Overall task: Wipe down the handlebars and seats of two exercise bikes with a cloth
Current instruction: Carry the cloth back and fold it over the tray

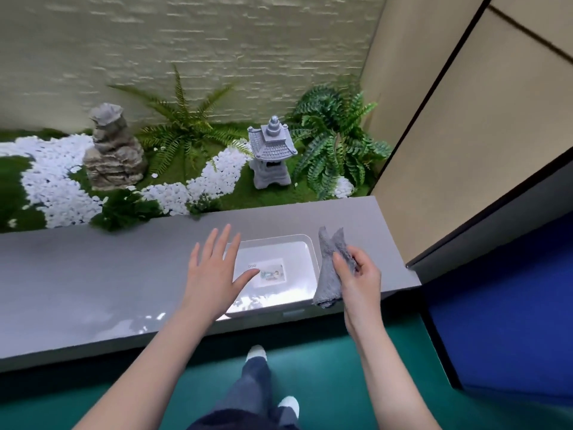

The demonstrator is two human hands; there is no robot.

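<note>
A grey cloth [330,268] hangs folded at the right rim of a white tray [305,243]. My right hand [359,279] pinches the cloth near its middle, and the lower end of the cloth touches the grey ledge [93,274]. My left hand [214,271] is spread flat with straight fingers over the tray's left side, its thumb over a small picture label inside. No exercise bike is in view.
Beyond the ledge lies a decorative garden with white pebbles [55,187], a rock [113,150], a stone lantern [273,153] and ferns [335,144]. A beige wall [465,150] and a blue panel [496,321] close off the right. My legs stand on green floor [325,367].
</note>
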